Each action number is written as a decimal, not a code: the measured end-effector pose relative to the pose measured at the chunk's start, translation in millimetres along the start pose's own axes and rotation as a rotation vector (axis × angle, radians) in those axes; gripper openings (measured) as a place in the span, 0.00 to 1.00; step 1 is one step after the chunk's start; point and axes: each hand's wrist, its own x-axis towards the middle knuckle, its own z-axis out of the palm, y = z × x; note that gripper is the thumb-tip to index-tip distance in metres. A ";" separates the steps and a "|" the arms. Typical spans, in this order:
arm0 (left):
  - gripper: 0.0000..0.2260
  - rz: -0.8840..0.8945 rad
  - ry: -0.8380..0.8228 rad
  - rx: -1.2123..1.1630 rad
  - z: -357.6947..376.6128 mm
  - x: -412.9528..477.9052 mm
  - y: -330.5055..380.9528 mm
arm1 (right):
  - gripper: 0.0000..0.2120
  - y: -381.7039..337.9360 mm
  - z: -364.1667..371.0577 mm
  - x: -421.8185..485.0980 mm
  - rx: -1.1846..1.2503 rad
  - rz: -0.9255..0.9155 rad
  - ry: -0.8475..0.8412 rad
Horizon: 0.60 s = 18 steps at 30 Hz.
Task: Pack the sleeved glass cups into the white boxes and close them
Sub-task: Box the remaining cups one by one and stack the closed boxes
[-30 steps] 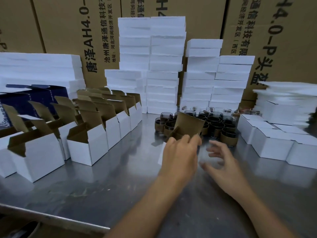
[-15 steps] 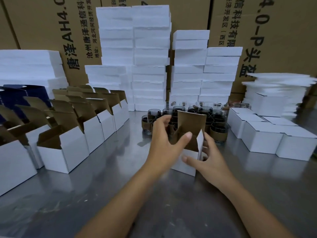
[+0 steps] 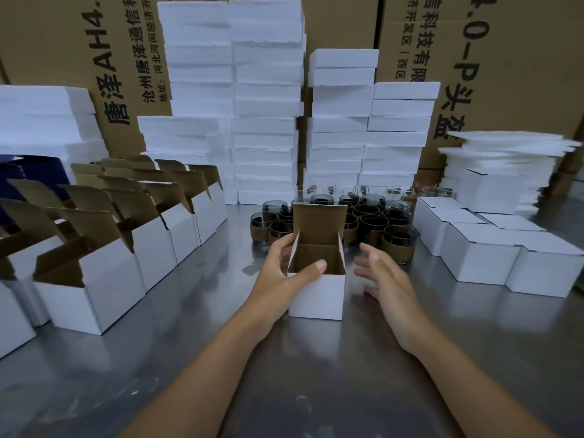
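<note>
Across the top of the frame stands a wall of brown cartons [image 3: 505,74] printed with black characters. Below them a grey metal table [image 3: 284,374] fills the lower half of my view. At upper centre, tall stacks of white slabs [image 3: 265,105] rise at the back of the table, with lower piles at the far left and a looser pile of white sheets [image 3: 505,153] at upper right. A dark blue box [image 3: 19,175] shows at the left edge.

Along the left, rows of open boxes [image 3: 110,279] stand with brown flaps raised. At right, closed boxes [image 3: 480,260] sit pressed together.

At centre, just behind the work spot, the sleeved glass cups [image 3: 369,222] cluster upright, each wrapped in a brown band.

In front of them, at centre frame, one white box [image 3: 316,295] stands on the table, lid upright at its back, brown inside showing.

My left grip [image 3: 281,270] holds this box: thumb hooked over the front rim, fingers round its left side flap. My right grip [image 3: 385,279] hovers just beside the box's right wall, fingers spread and loose, holding nothing.
</note>
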 end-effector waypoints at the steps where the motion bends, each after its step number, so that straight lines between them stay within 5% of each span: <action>1: 0.31 0.007 0.012 -0.002 -0.4 1.2 -1.4 | 0.10 2.2 0.6 4.8 -0.049 0.011 0.061; 11: 0.29 0.021 0.051 -0.037 2.6 6.1 -6.7 | 0.34 7.3 16.2 33.8 -0.991 -0.093 -0.076; 18: 0.29 0.016 0.049 -0.024 3.1 6.9 -7.5 | 0.25 7.5 19.0 34.8 -0.931 -0.109 0.024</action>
